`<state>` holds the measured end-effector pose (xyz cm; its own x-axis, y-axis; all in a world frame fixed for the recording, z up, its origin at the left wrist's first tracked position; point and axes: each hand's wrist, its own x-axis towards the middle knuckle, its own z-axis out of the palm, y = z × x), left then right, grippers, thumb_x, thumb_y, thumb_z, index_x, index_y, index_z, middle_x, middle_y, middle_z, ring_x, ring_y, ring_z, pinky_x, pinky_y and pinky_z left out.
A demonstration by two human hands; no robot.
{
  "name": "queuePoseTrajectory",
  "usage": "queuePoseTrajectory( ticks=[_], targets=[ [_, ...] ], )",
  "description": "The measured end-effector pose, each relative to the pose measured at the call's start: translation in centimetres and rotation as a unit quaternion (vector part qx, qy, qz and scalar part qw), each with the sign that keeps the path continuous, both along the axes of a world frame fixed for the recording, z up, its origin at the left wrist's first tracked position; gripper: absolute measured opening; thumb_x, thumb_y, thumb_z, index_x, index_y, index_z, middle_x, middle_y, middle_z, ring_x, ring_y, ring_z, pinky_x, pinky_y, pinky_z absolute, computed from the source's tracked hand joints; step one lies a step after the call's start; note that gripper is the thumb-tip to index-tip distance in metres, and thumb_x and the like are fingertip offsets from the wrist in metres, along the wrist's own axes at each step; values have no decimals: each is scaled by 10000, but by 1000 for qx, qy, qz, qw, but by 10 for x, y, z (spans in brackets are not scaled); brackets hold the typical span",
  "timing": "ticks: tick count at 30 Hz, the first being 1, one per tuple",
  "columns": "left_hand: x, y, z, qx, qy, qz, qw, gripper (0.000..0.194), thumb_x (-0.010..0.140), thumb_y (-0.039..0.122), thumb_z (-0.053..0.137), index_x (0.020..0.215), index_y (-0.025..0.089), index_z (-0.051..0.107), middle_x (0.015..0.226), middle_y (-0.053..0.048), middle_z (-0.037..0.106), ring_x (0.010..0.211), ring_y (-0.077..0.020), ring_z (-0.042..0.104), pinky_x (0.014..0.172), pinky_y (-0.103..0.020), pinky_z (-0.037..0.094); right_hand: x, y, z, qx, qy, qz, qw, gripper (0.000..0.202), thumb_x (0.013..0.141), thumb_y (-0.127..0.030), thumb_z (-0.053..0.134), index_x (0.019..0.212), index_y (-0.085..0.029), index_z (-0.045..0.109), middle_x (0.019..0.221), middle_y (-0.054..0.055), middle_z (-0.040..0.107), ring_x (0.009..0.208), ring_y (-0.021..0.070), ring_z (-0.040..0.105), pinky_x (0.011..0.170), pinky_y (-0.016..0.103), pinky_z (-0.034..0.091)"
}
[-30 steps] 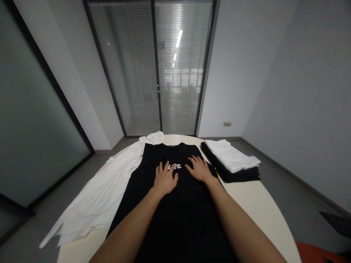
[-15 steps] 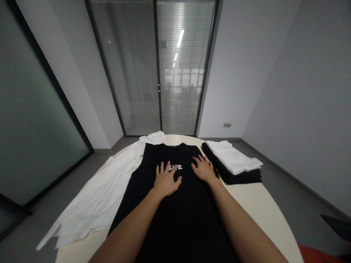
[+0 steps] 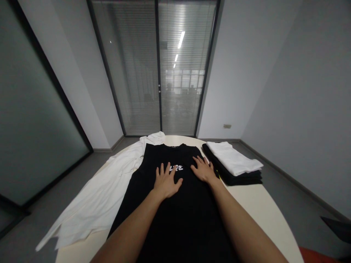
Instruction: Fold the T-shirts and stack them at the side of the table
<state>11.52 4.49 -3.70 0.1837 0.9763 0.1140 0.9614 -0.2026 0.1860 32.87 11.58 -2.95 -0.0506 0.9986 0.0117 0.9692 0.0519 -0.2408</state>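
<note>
A black sleeveless shirt (image 3: 189,215) lies spread on the table, its neckline at the far end. White lettering (image 3: 177,168) crosses its chest, partly hidden by my fingers. My left hand (image 3: 166,182) rests flat on the chest beside the lettering, fingers spread. Near the shirt's right edge, my right hand (image 3: 203,170) also lies on the fabric with its fingers apart. Neither hand grips anything. My forearms cover parts of the shirt's lower half.
Left of the shirt, a white long-sleeved garment (image 3: 101,190) sprawls over the table edge. A folded white garment (image 3: 233,157) tops a stack of folded black clothes (image 3: 241,179) at the right. The pale table (image 3: 255,208) has a rounded edge. Glass panels with blinds stand behind.
Both hands stay almost where they were on the shirt. The whole view has shifted very slightly.
</note>
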Motion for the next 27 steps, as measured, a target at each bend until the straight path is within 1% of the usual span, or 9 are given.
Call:
queuePoseTrajectory(
  ticks=[6,9,11,13,17,19,22,24,27],
  targets=[
    [-1,-2,2,12,-5,-16,1000,707,929,659,381,1544,313,352,1637,-82,268,1505,-417,152,1192,-609,132,-4,-2,3,1,-17,-1,1000,595,977,-522,366,1535,-313,366,1648,55,242,1519,330,147,1184,590,136],
    [-2,-2,2,14,-4,-37,999,672,944,627,382,1544,328,341,1643,-54,257,1509,-400,153,1189,-615,142,-8,-5,12,28,-23,-40,999,614,956,-542,426,1500,-258,430,1610,110,315,1451,376,306,1126,558,286],
    [-2,-2,2,15,-7,-44,999,664,945,614,391,1543,330,341,1644,-41,255,1505,-410,158,1182,-633,143,-9,-8,21,41,-33,-87,995,602,958,-533,442,1467,-212,466,1532,173,415,1347,390,444,1037,536,390],
    [-2,-2,2,17,-13,-47,999,667,942,617,401,1541,330,345,1641,-44,266,1498,-425,166,1176,-648,139,-9,-12,30,32,-55,-119,991,540,973,-477,449,1408,-165,513,1387,217,545,1250,383,533,962,509,441],
    [-3,-4,6,16,-24,-55,998,674,937,606,431,1542,319,349,1636,-72,273,1492,-449,161,1168,-665,134,-7,-20,45,19,-112,-123,986,371,981,-294,452,1253,-86,594,1173,240,665,1149,364,610,896,443,477],
    [-4,-4,10,22,-31,-85,996,664,941,551,457,1547,307,337,1649,-68,236,1504,-424,143,1180,-641,144,-7,-23,49,29,-132,-126,983,341,977,-187,404,1226,-74,607,1154,249,674,1136,352,627,874,418,489],
    [-5,-5,14,29,-39,-178,983,651,948,430,471,1561,305,294,1661,-37,198,1520,-330,162,1206,-565,172,-10,-27,56,38,-141,-136,980,369,964,-100,346,1198,-65,629,1149,264,674,1105,331,659,845,395,505],
    [-5,-4,14,22,-41,-219,975,627,954,402,460,1554,301,310,1648,-32,245,1513,-293,208,1214,-537,176,-9,-28,60,32,-128,-143,981,349,971,-130,379,1190,-62,643,1148,268,676,1075,330,681,841,402,514],
    [-5,-3,12,11,-40,-228,973,579,964,448,448,1515,279,398,1617,-51,322,1502,-296,244,1216,-539,166,-3,-26,67,9,-98,-146,984,323,967,-228,479,1163,-63,676,1145,270,684,1078,345,684,848,415,521]
  ],
)
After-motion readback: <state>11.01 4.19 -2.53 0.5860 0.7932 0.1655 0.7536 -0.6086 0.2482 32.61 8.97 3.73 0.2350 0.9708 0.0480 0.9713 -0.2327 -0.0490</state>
